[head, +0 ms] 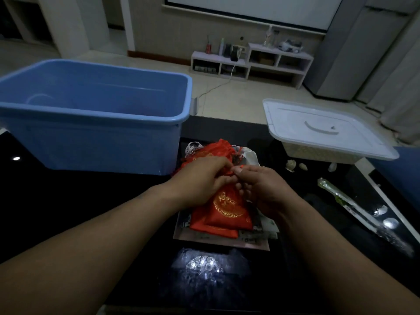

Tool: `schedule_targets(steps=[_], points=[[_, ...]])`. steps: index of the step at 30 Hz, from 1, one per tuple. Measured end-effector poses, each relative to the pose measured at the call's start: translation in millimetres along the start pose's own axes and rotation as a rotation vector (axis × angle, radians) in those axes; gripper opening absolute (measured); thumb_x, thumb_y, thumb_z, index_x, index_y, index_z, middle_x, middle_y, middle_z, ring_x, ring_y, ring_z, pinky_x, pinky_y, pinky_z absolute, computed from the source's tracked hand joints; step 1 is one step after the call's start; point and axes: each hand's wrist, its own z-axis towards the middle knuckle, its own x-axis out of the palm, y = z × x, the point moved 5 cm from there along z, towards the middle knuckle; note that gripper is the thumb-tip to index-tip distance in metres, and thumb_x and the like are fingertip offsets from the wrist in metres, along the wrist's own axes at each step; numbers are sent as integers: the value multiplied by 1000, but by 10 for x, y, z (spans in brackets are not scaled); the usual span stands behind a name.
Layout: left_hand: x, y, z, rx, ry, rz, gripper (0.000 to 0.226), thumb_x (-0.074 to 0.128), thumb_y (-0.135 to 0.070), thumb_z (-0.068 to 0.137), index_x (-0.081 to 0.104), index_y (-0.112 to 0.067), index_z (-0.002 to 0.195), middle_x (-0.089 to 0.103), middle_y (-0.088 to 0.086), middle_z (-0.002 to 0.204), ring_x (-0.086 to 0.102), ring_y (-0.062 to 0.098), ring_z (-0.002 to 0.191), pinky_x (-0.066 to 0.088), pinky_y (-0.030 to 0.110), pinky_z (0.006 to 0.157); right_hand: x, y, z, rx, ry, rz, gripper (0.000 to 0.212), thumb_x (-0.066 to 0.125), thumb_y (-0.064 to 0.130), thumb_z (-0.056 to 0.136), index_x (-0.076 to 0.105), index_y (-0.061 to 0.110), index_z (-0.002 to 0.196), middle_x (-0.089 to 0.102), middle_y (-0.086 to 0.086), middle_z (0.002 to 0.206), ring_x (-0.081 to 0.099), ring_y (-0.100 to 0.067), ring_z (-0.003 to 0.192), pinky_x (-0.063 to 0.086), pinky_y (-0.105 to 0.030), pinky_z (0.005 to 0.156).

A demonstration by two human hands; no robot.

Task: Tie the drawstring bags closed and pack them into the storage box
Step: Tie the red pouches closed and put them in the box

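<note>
Both hands pinch the cord at the neck of one red bag [228,206]: the left hand [200,180] closes its grip from the left, the right hand [261,185] from the right, forearms angled inward, fingers curled. That bag lies on a pile of others on the dark counter [68,212], beside the blue box [95,114]. A half-made knot may slip if either pinch loosens.

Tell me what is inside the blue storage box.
The blue storage box shows only bare blue walls and part of its floor, with no bags visible. Its near wall hides the closest part of the floor.
</note>
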Motion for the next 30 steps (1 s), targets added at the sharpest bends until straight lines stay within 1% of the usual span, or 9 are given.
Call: schedule_targets(steps=[5,9,12,15,18,21,23,26,30], points=[[-3,55,15,-47,-47,-78,7,71,-31,96,68,-25,99,70,-10,96,63,7,90,50,30,80,-31,56,-12,-120,3,-147,14,60,7,102,73,3,98,71,-12,86,58,-9,63,46,-19,55],[-61,19,31,-26,-77,-102,11,67,-28,99,65,-24,89,66,-10,87,59,4,84,48,29,75,-90,103,1,-216,-50,-228,11,65,8,99,76,5,97,73,-9,84,62,-17,72,50,-26,60],[-111,-98,-2,41,-87,85,17,59,-34,100,53,-29,85,60,-10,84,58,11,80,44,33,66,-90,114,12,-260,-100,-271,9,69,6,96,77,6,95,76,-13,87,66,-24,78,53,-37,69],[-64,-233,-28,92,-32,249,15,49,-37,100,51,-32,87,62,-8,89,59,18,83,47,36,67,-30,125,2,-252,-78,-246,11,69,0,93,78,6,92,73,-23,84,63,-29,74,50,-38,67],[-30,-169,-17,-18,58,1,30,49,-36,106,59,-30,78,64,-5,82,59,14,78,48,37,72,-25,202,-47,-274,-59,-305,13,69,-4,91,77,6,92,72,-15,77,63,-22,67,50,-33,62],[-100,-33,-5,-66,17,-145,14,63,-28,102,69,-21,91,69,-4,89,63,12,86,52,35,82,-61,262,-104,-299,-38,-411,11,75,-1,89,76,9,95,73,-6,74,65,-13,65,52,-34,66],[-134,-18,-19,-32,-1,-239,5,71,-25,97,69,-22,94,69,-6,91,63,7,86,52,27,80,-77,286,-120,-308,-15,-461,12,78,2,88,76,12,94,74,-8,76,68,-16,68,55,-39,70],[-162,-42,-31,42,-34,-244,8,76,-23,92,69,-21,93,66,-6,97,61,5,90,48,19,79,-56,332,-136,-338,46,-471,18,80,4,87,76,22,86,78,-16,88,75,-26,83,59,-47,85],[-153,-32,-19,44,-25,-306,9,77,-27,92,69,-24,90,70,-8,93,65,6,89,53,25,79,-68,356,-143,-351,78,-462,22,78,2,89,76,24,86,78,-18,93,75,-30,91,59,-50,91]])
